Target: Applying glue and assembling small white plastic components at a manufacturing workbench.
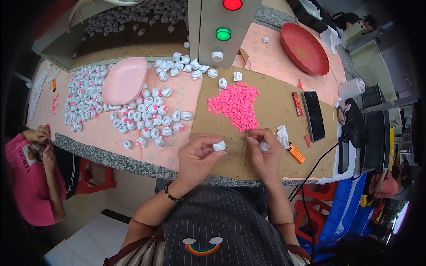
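Note:
My left hand (197, 157) pinches a small white paper-wrapped piece (218, 145) between thumb and fingers, above the brown board near the table's front edge. My right hand (267, 159) has another white wrapped piece (264, 146) held within its curled fingers. Its thumb and forefinger tips meet at the near edge of a heap of small pink pieces (235, 106); whether a pink piece is between them I cannot tell. To the left lie many round white wrapped pieces (151, 111), several with pink bits showing on them. A pink plastic tray (125, 80) rests among them.
A metal box (222, 53) with red and green lights stands at the back. On the right lie a phone (313, 116), an orange lighter (296, 153), crumpled tissue (282, 136) and a red scalloped plate (304, 49). A co-worker in pink (33, 177) sits at the left; a black cable (317, 166) hangs at the right.

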{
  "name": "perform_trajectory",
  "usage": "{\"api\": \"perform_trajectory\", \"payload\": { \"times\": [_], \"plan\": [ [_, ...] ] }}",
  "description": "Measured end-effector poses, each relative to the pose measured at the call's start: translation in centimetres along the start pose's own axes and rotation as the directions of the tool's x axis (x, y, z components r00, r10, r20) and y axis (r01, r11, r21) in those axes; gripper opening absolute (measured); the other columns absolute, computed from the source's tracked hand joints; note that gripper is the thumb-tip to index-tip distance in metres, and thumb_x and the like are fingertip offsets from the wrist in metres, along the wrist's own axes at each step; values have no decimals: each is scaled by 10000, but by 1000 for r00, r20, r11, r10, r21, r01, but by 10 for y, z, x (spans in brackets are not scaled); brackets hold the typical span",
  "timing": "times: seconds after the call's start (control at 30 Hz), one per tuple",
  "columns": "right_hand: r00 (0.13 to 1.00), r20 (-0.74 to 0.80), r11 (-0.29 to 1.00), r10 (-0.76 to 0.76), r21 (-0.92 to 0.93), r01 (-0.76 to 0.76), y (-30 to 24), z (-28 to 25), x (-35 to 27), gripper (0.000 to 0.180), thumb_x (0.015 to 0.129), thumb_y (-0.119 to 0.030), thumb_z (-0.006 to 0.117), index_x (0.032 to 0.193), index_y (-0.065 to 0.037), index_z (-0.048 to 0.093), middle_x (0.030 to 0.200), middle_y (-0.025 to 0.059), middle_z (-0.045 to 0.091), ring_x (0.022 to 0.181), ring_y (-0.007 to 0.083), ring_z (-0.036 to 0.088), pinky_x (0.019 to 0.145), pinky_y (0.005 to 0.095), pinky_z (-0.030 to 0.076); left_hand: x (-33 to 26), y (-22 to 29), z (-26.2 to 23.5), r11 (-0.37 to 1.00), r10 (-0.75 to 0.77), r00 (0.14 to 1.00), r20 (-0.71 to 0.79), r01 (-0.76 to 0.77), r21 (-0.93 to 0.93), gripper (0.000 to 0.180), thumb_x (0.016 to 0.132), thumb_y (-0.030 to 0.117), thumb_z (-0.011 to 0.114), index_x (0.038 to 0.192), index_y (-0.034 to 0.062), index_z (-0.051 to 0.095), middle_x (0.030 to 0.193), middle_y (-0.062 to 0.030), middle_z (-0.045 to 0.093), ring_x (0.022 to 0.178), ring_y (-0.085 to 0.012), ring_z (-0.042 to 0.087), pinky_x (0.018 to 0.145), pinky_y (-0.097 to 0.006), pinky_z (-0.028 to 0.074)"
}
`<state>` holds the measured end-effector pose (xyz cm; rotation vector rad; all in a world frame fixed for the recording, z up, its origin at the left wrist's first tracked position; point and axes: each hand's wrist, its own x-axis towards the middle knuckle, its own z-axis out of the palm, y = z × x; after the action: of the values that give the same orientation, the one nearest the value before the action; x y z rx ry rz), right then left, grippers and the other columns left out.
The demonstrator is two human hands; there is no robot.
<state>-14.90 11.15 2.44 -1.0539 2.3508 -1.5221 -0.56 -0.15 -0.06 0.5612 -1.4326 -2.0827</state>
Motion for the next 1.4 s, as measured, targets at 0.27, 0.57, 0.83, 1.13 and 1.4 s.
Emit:
{"api": "perform_trajectory", "payload": {
  "times": [0.27, 0.57, 0.83, 1.13, 1.4],
  "plan": [
    [874, 174, 775, -454, -406, 484, -3, 17, 11, 157, 656, 50, 657, 785, -7, 587, 763, 109, 547, 719, 294, 536, 605, 381, 431, 3, 3, -12, 999, 23, 995, -100, -26, -23, 255, 820, -93, 613, 1067, -65, 554, 940, -118, 652, 850, -122, 639, 803, -260, 534],
    [967, 93, 972, -236, 2, 237, -19, 21, -15, 139, 707, 80, 662, 812, 23, 591, 772, 134, 590, 687, 252, 594, 605, 305, 467, 0, -4, -3, 946, -82, 994, 69, 99, -310, 283, 846, -105, 559, 1122, -55, 522, 1072, -159, 608, 983, -236, 628, 918, -380, 515],
    [981, 54, 981, -187, 61, 184, -19, 12, -24, 72, 758, 52, 682, 804, 41, 627, 782, 105, 624, 701, 170, 586, 633, 260, 455, -2, 0, -5, 771, -224, 942, 252, 329, -546, 288, 858, -97, 552, 1140, -42, 527, 1102, -143, 601, 1017, -199, 606, 905, -341, 516],
    [977, 210, 943, -25, 329, -47, -27, 11, -26, 74, 763, 59, 675, 828, 40, 645, 797, 97, 645, 724, 133, 596, 648, 243, 469, -2, 4, -2, 998, 13, 992, 123, -5, -63, 229, 831, -117, 586, 1051, -54, 595, 1093, -118, 589, 983, -144, 603, 846, -257, 512],
    [968, 230, 933, 103, 314, -174, -24, 13, -31, 65, 772, 62, 668, 835, 49, 655, 786, 77, 648, 706, 102, 591, 622, 214, 453, -3, 3, -9, 999, -40, 972, 232, 40, 6, 202, 822, -120, 595, 1014, -64, 621, 1109, -138, 586, 993, -159, 606, 867, -269, 508]
  ]
}}
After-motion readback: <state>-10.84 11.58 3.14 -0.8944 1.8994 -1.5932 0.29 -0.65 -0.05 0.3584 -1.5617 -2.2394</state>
